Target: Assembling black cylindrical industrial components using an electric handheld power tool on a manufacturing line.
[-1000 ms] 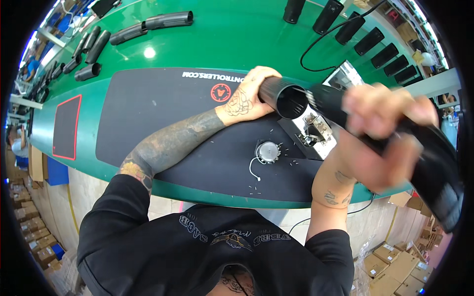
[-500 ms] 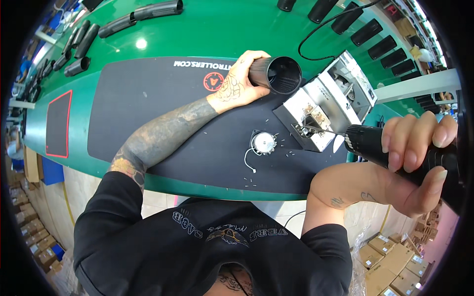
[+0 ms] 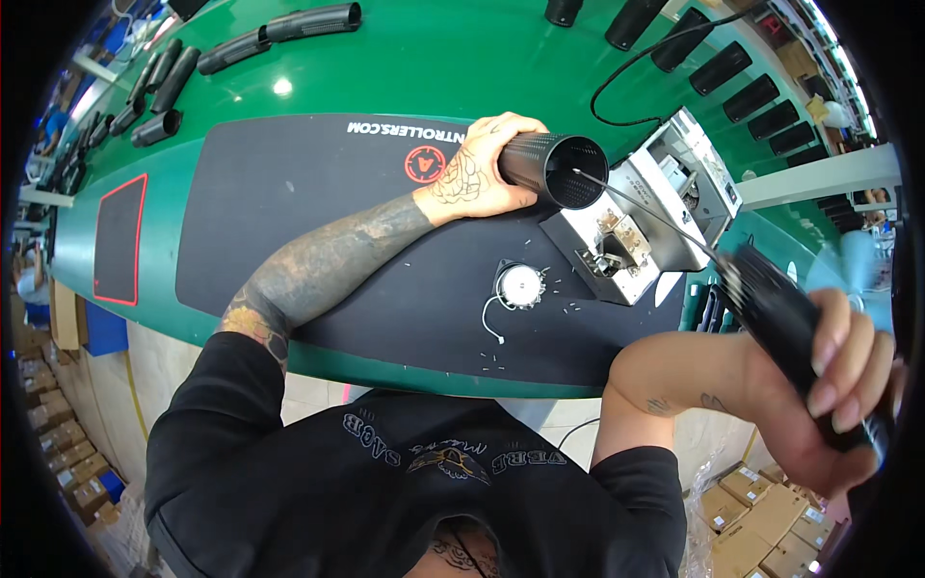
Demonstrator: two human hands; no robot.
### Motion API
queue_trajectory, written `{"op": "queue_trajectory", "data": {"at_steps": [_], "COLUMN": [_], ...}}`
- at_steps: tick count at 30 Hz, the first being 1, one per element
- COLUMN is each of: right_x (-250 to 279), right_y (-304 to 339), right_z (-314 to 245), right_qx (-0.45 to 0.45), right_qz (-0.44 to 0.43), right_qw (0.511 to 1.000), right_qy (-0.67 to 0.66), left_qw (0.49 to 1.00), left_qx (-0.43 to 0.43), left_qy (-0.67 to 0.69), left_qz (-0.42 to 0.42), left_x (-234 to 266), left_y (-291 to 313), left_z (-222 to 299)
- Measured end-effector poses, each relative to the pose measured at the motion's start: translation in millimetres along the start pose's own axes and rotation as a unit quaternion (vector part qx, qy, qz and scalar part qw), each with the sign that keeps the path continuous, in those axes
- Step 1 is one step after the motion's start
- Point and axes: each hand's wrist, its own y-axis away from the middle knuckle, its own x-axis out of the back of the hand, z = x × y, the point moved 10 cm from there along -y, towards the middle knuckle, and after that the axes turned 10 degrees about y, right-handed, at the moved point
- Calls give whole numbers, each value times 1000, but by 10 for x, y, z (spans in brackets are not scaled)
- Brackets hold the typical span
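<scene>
My left hand (image 3: 480,171) is wrapped round a black perforated tube (image 3: 532,162), whose open end faces right. In my right hand (image 3: 840,395) is a black electric screwdriver (image 3: 774,310), slightly blurred. Its long thin bit reaches up and left, and the tip shows in the tube's mouth; whether it touches the inside I cannot tell. Beneath the bit stands a metal screw feeder (image 3: 631,236). On the dark mat lies a small round speaker-like part (image 3: 521,286) with a white wire and plug, and several tiny screws (image 3: 572,308) are scattered around it.
More black tubes stand in a row (image 3: 721,67) at the far right, others (image 3: 234,50) lie at the far left. A black cable (image 3: 599,89) curves behind the feeder. A dark red-edged pad (image 3: 120,241) lies left on the green table. Cardboard boxes (image 3: 761,515) are stacked lower right.
The screwdriver's bit has left the feeder's front and swung up-left to the tube's mouth. My right hand has dropped lower. My left hand and the tube have shifted slightly right and down.
</scene>
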Motion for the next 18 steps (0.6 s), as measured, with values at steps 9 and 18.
{"op": "queue_trajectory", "data": {"at_steps": [9,18], "right_x": [-132,-152], "right_y": [64,154], "right_z": [417,799], "right_qx": [-40,-89], "right_qz": [30,49], "right_qw": [995,989], "right_qy": [83,105], "left_qw": [1000,999], "left_qx": [18,21], "left_qy": [-11,-16], "left_qz": [-14,-17], "left_x": [-73,-67], "left_y": [10,59], "left_z": [39,15]}}
